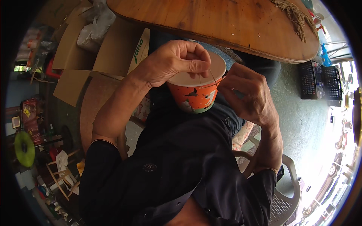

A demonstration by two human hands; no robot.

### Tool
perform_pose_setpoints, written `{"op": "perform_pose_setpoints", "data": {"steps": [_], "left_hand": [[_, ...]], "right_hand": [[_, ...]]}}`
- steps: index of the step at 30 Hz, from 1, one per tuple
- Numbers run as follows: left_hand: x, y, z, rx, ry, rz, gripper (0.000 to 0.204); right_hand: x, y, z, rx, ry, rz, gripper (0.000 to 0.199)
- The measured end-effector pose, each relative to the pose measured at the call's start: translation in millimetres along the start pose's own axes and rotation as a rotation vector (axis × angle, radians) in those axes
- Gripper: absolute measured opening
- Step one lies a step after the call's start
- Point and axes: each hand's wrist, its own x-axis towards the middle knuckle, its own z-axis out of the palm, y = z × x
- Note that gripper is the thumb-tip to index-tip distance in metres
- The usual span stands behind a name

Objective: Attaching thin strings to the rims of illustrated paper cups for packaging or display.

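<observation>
An orange bucket [195,96] with dark and white figures and a green foot stands upright on my lap, its pale inside or top facing up. Over its far left rim, my left hand [171,62] is closed in a pinch of thumb and forefinger. A thin brown strand [215,78] runs from that pinch toward my right hand [249,92]. At the bucket's right rim, my right hand is closed too, its fingertips on the strand. Whether the strand is string or wire is too fine to tell, and part of it lies behind my fingers.
Beyond the bucket is a wooden table [211,22] with a frayed cloth [296,17] at its far right. An open cardboard box [113,52] stands at the left, a plastic bag [97,26] in it. Black crates [320,81] sit on the floor at right; a plastic chair [288,196] is under me.
</observation>
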Motion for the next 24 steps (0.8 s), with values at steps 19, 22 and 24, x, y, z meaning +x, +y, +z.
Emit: {"op": "perform_pose_setpoints", "data": {"steps": [19, 22, 24], "left_hand": [[-6.0, 4.1, 43.4, 0.332, 0.174, 0.098, 0.021], [-4.7, 7.6, 41.8, 0.284, 0.202, 0.049, 0.016], [-5.1, 6.9, 39.5, 0.273, 0.2, 0.044, 0.015]], "right_hand": [[-1.8, 0.6, -0.9, 0.354, 0.018, 0.377, 0.018], [-0.2, -1.9, -5.0, 0.439, 0.065, 0.408, 0.02], [0.1, -0.4, -6.6, 0.501, 0.101, 0.448, 0.021]]}}
